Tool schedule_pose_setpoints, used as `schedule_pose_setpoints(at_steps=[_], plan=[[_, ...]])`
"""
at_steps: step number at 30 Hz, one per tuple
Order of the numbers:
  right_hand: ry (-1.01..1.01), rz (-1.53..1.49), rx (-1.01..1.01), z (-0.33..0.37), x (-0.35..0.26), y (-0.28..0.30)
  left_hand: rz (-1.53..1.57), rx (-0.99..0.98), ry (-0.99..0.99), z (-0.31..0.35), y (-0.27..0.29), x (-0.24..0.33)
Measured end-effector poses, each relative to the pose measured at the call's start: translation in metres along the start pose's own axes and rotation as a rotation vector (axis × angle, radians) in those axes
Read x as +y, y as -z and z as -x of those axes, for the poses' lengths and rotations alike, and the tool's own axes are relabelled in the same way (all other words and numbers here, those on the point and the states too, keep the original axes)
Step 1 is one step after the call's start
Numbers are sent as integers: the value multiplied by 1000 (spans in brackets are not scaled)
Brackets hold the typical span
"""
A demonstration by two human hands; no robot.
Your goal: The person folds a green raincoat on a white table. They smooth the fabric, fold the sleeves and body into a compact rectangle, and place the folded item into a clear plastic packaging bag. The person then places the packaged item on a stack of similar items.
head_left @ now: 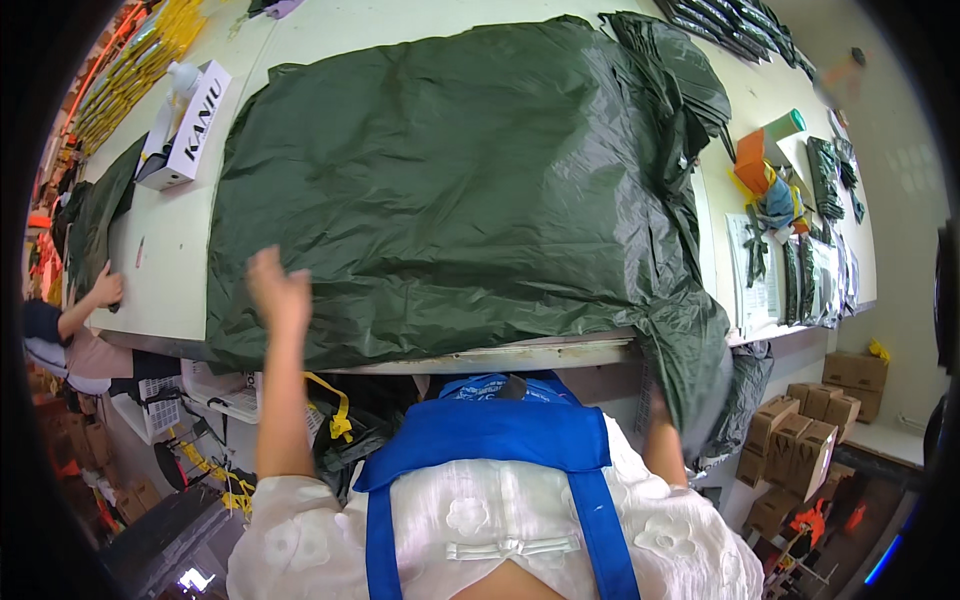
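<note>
A large sheet of thin, shiny dark green fabric (430,190) lies spread over the white table (165,245), wrinkled throughout and bunched along its right side. Over the left part of the sheet is my left hand (278,290), slightly blurred, its thumb apart from the fingers and nothing in it. Whether it touches the fabric I cannot tell. At the front right, a gathered corner of the sheet hangs over the table edge. My right forearm (665,445) reaches up behind that hanging corner, which hides the fingers of my right hand.
A white open box (190,145) holding a bottle stands at the left. Folded dark green packets (825,180) and an orange box (752,158) lie at the right. Another person's hand (105,288) rests at the far left table edge. Cardboard boxes (800,445) are stacked lower right.
</note>
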State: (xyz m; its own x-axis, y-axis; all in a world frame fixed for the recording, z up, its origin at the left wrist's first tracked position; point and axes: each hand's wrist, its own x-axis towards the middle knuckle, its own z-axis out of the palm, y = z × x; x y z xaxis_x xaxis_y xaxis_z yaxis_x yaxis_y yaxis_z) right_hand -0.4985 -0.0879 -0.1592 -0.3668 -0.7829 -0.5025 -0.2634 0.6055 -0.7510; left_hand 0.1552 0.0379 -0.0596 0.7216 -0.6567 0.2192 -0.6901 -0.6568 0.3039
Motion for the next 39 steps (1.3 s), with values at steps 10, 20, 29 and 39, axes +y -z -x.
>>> schedule_pose_setpoints(at_steps=[10,20,29,39], plan=[[498,653,135,21,-95,-10,404,-1015,-1194,175,-146,326],[1052,1114,-711,53,-203,-181,722,-1626,-724,190,-161,328],[911,1498,-196,-160,-319,-166,694,-1720,-852,182,-172,318],[849,925,764,-322,-324,-9,943,-1944,-861,158,-177,337]])
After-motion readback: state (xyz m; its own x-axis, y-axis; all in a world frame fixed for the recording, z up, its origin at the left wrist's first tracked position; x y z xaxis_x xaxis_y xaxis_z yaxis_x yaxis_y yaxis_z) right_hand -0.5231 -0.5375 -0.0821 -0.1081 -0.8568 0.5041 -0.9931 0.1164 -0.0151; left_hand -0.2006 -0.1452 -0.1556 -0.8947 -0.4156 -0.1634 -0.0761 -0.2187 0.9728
